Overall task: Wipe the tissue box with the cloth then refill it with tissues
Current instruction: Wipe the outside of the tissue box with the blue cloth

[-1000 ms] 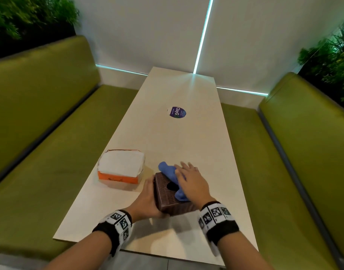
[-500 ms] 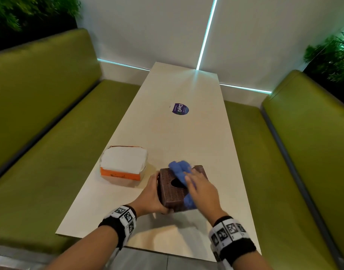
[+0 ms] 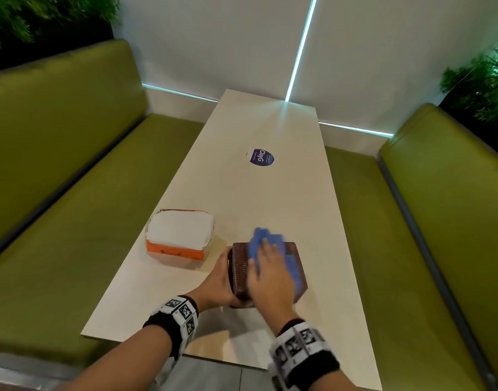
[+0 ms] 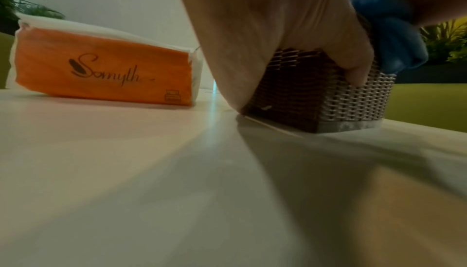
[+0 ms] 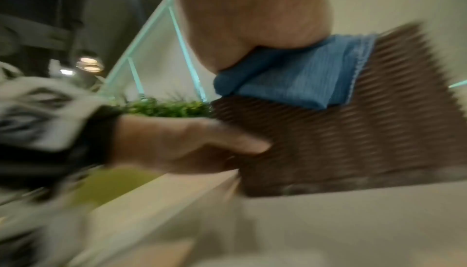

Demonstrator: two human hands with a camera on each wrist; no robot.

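1. While the left hand grips the near left side of the brown woven tissue box, thumb curled over its top edge, the box stands on the pale table near the person's edge.
2. From the left wrist view that hand wraps over the box's corner, a fingertip pressing the woven side.
3. Lying flat on top of the box, the right hand has its fingers straight and spread, pressing the blue cloth down onto the lid.
4. Part of the cloth sticks out beyond the fingertips at the far edge of the box, and more shows along the hand's right side.
5. Seen from the right wrist, the folded cloth is sandwiched between the palm and the box top; this view is blurred.
6. Just left of the box, not touching it, sits the orange pack of white tissues; the left wrist view shows script lettering on its orange side.
7. Farther along the table lies a round purple sticker.
8. Green padded benches flank the table on both sides.
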